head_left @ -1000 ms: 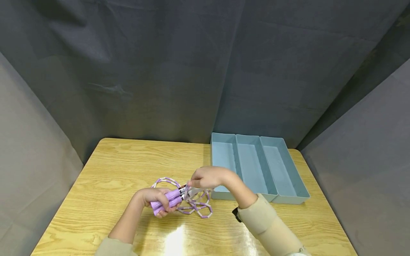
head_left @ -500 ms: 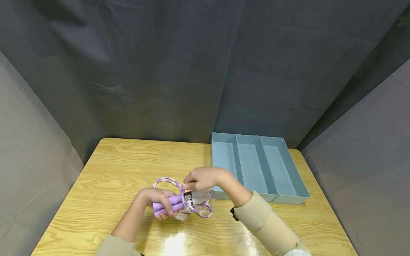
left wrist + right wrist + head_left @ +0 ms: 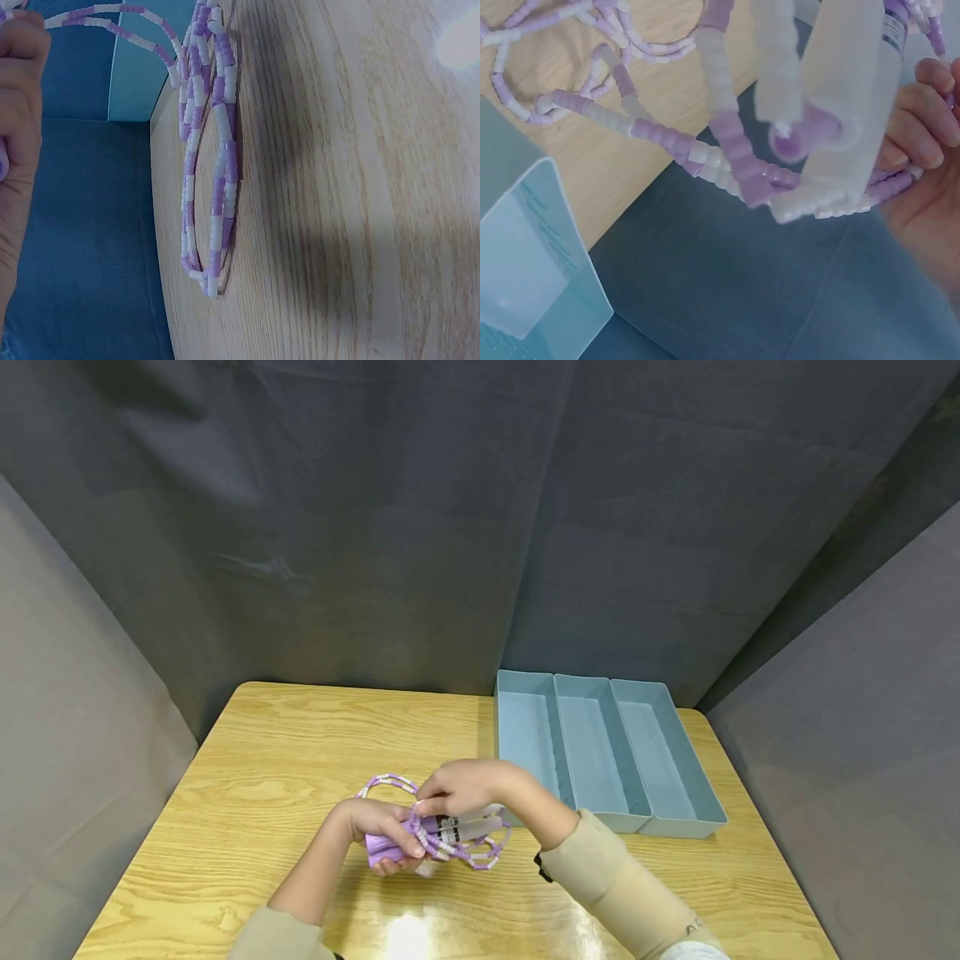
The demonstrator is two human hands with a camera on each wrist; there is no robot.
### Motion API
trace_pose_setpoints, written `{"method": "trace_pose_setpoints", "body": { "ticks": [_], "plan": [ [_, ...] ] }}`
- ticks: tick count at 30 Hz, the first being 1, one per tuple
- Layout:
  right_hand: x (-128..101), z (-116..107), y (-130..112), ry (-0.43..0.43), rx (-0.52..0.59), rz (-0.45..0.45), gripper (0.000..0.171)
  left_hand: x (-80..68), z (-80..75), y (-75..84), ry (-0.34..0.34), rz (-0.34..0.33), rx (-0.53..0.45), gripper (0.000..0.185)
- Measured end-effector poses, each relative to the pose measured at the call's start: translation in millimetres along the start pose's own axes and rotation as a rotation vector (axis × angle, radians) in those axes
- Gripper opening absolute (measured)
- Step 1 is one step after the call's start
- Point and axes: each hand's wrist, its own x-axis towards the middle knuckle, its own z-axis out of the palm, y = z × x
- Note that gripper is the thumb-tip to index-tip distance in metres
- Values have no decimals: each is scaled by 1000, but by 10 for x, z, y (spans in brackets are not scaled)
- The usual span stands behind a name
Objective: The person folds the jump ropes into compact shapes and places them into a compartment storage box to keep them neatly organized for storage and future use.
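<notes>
My left hand [image 3: 375, 822] grips the two purple handles [image 3: 386, 850] of a jump rope side by side; their whitish far ends point right. Purple and white beaded cord [image 3: 480, 861] loops around the handles by the black-and-white labels and trails beyond them. Over the handles, my right hand [image 3: 461, 783] pinches a strand of this cord between thumb and fingers. In the left wrist view, folded beaded cord [image 3: 214, 202] lies on the wood. A translucent handle end [image 3: 855, 97] looms large in the right wrist view, with cord [image 3: 727, 161] passing below it.
Three long blue-grey bins [image 3: 600, 752] stand side by side at the table's back right, just beyond my right forearm. A wooden tabletop [image 3: 285, 752] lies under everything. Dark cloth [image 3: 360, 527] hangs behind, and pale grey panels [image 3: 67, 735] flank the table.
My right hand has moved left and slightly down over the handles, drawing the cord around them toward my left hand. The left hand keeps its grip, shifted slightly right.
</notes>
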Motion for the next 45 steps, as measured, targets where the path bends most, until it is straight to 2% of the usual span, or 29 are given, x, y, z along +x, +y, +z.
{"method": "trace_pose_setpoints", "body": {
  "ticks": [7, 12, 17, 25, 35, 39, 43, 45],
  "plan": [
    [20, 33, 8, 9, 27, 0, 31, 21, -10, -8, -19, -12, 7, 17],
    [35, 48, 28, 16, 61, -17, 32, 27, -11, 1, -21, -11, 18, 32],
    [46, 53, 51, 34, 85, -43, 30, 26, 13, 21, 21, 10, 37, 37],
    [50, 57, 69, 46, 111, -23, 29, 49, 50, 30, 105, 14, 83, 32],
    [53, 68, 87, 45, 115, -26, 28, 55, 82, 29, 134, 28, 99, 46],
    [55, 73, 96, 35, 121, -29, 29, 52, 102, 43, 144, 21, 110, 37],
    [52, 78, 104, 25, 115, -33, 29, 61, 108, 45, 145, 17, 127, 19],
    [50, 80, 114, 21, 106, -37, 29, 68, 113, 49, 138, 19, 134, 18]
  ]
}}
